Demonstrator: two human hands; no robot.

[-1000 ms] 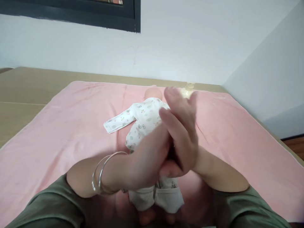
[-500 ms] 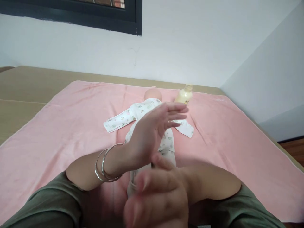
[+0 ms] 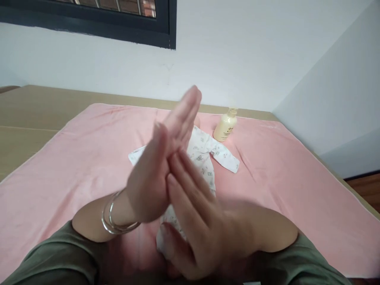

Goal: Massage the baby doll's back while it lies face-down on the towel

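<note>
The clothed doll (image 3: 204, 158) lies on the pink blanket (image 3: 297, 178), partly hidden behind the left hand (image 3: 157, 166) and right hand (image 3: 204, 221), both unclenched, nothing visibly grasped, right fingers against left palm, where flat, even contact, clear of the bottle (image 3: 225, 127), would likely work best.

Your left hand (image 3: 154, 174), fingers blurred, hides most of the doll's head (image 3: 197, 120). Your right hand (image 3: 204, 225) covers part of the white outfit (image 3: 203, 160). Bottle (image 3: 225, 128) print: too small to read.
</note>
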